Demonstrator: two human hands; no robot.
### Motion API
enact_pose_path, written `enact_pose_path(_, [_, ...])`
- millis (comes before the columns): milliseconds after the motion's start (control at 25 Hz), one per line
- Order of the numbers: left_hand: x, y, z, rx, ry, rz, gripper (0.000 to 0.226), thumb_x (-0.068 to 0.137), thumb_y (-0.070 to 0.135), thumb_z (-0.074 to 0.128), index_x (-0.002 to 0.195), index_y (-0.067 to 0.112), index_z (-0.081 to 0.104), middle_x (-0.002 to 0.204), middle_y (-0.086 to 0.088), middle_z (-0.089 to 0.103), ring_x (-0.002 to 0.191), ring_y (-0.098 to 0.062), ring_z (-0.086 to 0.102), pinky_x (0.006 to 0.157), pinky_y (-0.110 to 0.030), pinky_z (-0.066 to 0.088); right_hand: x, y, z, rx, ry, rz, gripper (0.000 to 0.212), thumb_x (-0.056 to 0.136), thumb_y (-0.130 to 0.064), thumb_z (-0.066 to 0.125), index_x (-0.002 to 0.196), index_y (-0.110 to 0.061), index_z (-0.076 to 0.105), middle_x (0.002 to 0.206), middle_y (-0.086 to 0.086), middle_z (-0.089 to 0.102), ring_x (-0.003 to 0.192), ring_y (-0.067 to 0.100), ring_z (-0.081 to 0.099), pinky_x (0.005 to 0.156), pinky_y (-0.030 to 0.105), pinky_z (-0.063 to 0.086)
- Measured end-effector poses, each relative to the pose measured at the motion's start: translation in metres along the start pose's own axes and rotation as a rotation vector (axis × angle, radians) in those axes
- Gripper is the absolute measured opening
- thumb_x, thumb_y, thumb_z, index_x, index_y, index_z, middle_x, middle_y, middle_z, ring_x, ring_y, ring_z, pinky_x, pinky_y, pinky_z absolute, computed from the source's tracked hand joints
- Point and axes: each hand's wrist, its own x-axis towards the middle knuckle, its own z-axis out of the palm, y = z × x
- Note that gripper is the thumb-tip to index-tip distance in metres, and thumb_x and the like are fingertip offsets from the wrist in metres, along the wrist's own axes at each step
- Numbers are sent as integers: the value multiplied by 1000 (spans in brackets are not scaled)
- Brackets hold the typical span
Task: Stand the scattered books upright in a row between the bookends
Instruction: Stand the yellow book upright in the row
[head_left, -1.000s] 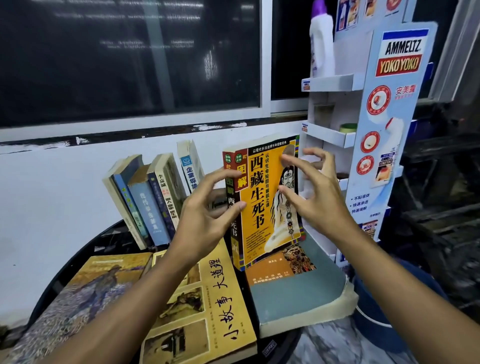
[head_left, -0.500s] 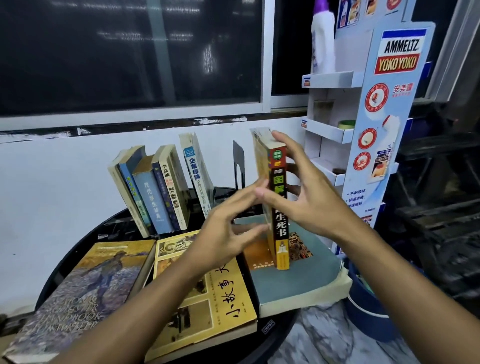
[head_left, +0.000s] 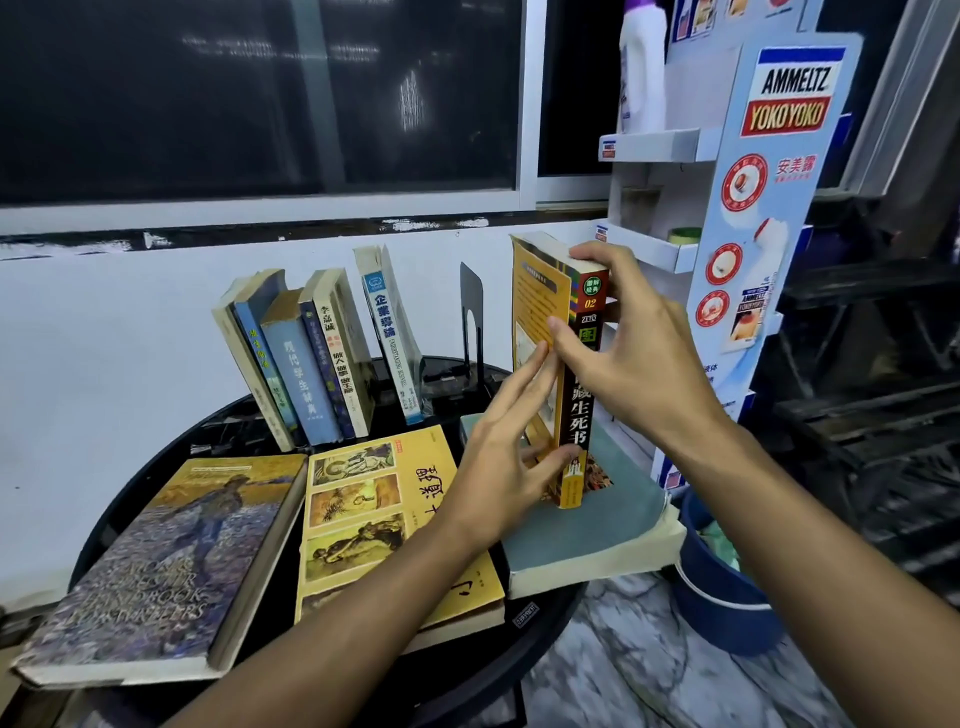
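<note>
Room: a dark window (head_left: 249, 93) and white wall lie beyond the hands; a cardboard display rack (head_left: 779, 171) stands just past the right hand, a blue bin (head_left: 727, 587) below it.
Tabletop: round and black (head_left: 530, 654), under and in front of both hands, crowded with books.
Flat books: a painted-cover volume (head_left: 156, 561) and a yellow picture-panel book (head_left: 358, 514) lie to the left of the left hand; a thick grey-green one (head_left: 613, 509) lies under the hands.
Standing row: leaning books (head_left: 306, 364) beyond the left hand, with a black bookend (head_left: 471, 322) just past its fingertips.
Yellow book (head_left: 576, 395): upright, spine toward the camera, its foot resting on the grey-green book.
Handling: likely a stiff, moderately heavy paperback with a loose front flap; best pinched across both covers near the spine.
Right hand (head_left: 639, 353): clasps the spine's top and upper part.
Left hand (head_left: 504, 462): fingers flat against the cover, thumb at the foot.
</note>
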Motion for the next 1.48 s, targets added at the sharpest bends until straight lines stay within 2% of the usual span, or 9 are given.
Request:
enact_pose_path(280, [2, 3, -2, -26, -16, 23, 89, 86, -1, 75, 157, 29, 31, 163, 17, 24, 148, -1, 27, 96, -35, 57, 3, -1, 5, 8, 109, -44, 44, 93, -18, 69, 133, -18, 53, 100, -5, 71, 89, 6, 69, 80, 21, 58])
enact_pose_path(400, [5, 5, -17, 51, -18, 39, 82, 90, 14, 75, 156, 34, 31, 161, 18, 28, 144, 2, 33, 100, -30, 54, 9, -2, 4, 39, 128, -51, 41, 93, -17, 69, 131, -16, 54, 100, -9, 71, 90, 1, 69, 80, 20, 59])
enact_pose_path(520, [14, 2, -47, 228, 79, 30, 73, 94, 27, 70, 156, 36, 31, 157, 19, 33, 141, 4, 35, 106, -18, 44, 17, -10, 4, 64, 146, -66, 39, 93, -19, 69, 129, -17, 54, 97, -20, 66, 90, -6, 67, 81, 18, 58])
enact_pose_path(640, [27, -7, -87, 423, 226, 15, 68, 96, 22, 67, 154, 32, 36, 154, 17, 37, 139, 13, 28, 114, -16, 25, 26, -22, 8, 73, 154, -82, 40, 93, -22, 70, 130, -18, 54, 98, -20, 66, 89, -4, 67, 80, 17, 58])
enact_pose_path(840, [46, -33, -161, 681, 383, -87, 69, 93, 17, 69, 154, 25, 38, 158, 4, 38, 146, -14, 29, 120, -40, 24, 34, -36, 26, 122, 165, -93, 39, 92, -21, 71, 128, -18, 55, 101, -9, 73, 91, 3, 70, 81, 30, 61])
enact_pose_path(960, [54, -53, -198, 892, 380, -164, 69, 91, 24, 70, 153, 27, 39, 162, 5, 32, 150, -21, 23, 121, -56, 20, 35, -40, 35, 134, 153, -102, 38, 92, -22, 70, 127, -19, 55, 100, -9, 74, 89, 5, 71, 80, 33, 61])
enact_pose_path(1080, [58, -64, -218, 1078, 305, -269, 69, 91, 31, 70, 152, 31, 39, 164, 8, 27, 154, -22, 13, 119, -63, 7, 38, -43, 42, 144, 129, -110, 37, 92, -21, 70, 126, -19, 54, 100, -8, 74, 88, 7, 71, 80, 37, 61])
enact_pose_path(1240, [58, -68, -225, 1181, 222, -315, 65, 93, 38, 69, 151, 35, 40, 163, 9, 31, 155, -21, 7, 115, -68, -2, 43, -47, 49, 144, 107, -130, 37, 91, -20, 70, 125, -18, 55, 99, -7, 73, 88, 7, 71, 81, 37, 61])
enact_pose_path(1480, [61, -70, -227, 1136, 275, -322, 56, 92, 36, 71, 143, 32, 48, 157, 6, 42, 155, -20, 10, 115, -65, 1, 53, -54, 63, 139, 89, -150, 39, 92, -19, 70, 128, -18, 53, 103, -8, 73, 89, 5, 71, 79, 29, 62])
